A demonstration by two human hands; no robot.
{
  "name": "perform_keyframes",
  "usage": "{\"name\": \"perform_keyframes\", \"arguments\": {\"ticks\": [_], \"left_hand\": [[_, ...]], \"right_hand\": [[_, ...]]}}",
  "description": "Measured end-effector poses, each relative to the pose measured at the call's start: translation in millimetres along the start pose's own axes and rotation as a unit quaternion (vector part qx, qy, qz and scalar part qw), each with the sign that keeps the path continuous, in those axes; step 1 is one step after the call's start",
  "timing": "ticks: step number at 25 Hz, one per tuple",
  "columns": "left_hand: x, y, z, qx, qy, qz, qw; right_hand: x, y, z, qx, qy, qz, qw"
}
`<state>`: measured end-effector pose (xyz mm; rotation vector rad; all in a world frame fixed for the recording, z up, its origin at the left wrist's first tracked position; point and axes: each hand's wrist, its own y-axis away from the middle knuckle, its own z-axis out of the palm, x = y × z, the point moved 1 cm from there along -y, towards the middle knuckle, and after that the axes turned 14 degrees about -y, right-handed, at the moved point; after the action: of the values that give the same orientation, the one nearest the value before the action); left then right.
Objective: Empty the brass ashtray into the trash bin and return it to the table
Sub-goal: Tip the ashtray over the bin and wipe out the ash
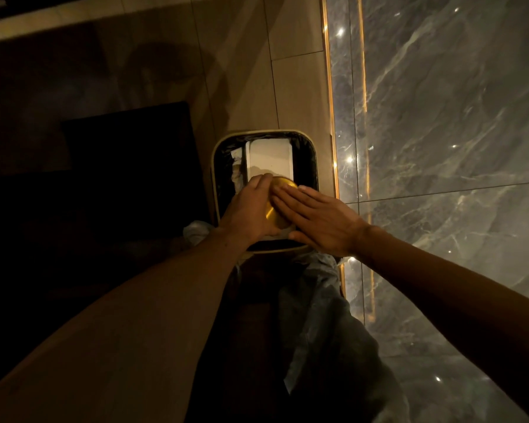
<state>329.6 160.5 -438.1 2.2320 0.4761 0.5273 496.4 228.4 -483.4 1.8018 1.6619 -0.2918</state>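
The round brass ashtray (276, 211) is held upside down over the open trash bin (217, 166), its shiny underside facing up. My left hand (251, 206) grips its left edge. My right hand (315, 218) lies flat with fingers straight across the ashtray's bottom. The bin is rectangular with a pale rim and a black liner; a white box (269, 157) and crumpled paper lie inside. Most of the ashtray is hidden under my hands.
A dark marble wall (455, 148) with a lit brass strip (330, 117) runs along the right of the bin. A dark piece of furniture (129, 154) stands to the left. Tan floor tiles lie beyond. My legs in grey trousers (318, 300) stand just behind the bin.
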Motion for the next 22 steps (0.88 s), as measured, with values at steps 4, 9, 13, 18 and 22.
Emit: {"name": "perform_keyframes", "arguments": {"ticks": [4,9,13,18,22], "left_hand": [[-0.4,0.9,0.4,-0.005,-0.001,0.000,1.000],[-0.7,3.1,-0.2,-0.007,0.002,-0.004,1.000],[-2.7,1.0,3.6,-0.018,-0.017,-0.011,1.000],[-4.1,-0.6,5.7,-0.016,-0.025,-0.020,0.999],[-4.2,-1.6,4.9,-0.009,-0.025,-0.015,1.000]], "right_hand": [[-1.6,1.0,1.6,0.006,-0.014,0.005,1.000],[-3.8,3.0,2.8,0.025,-0.041,0.011,0.999],[-3.0,4.8,1.6,0.019,-0.047,0.010,0.999],[-3.3,2.6,-0.1,0.017,-0.049,0.018,0.999],[-4.6,1.3,-2.0,0.014,-0.051,0.027,0.998]]}}
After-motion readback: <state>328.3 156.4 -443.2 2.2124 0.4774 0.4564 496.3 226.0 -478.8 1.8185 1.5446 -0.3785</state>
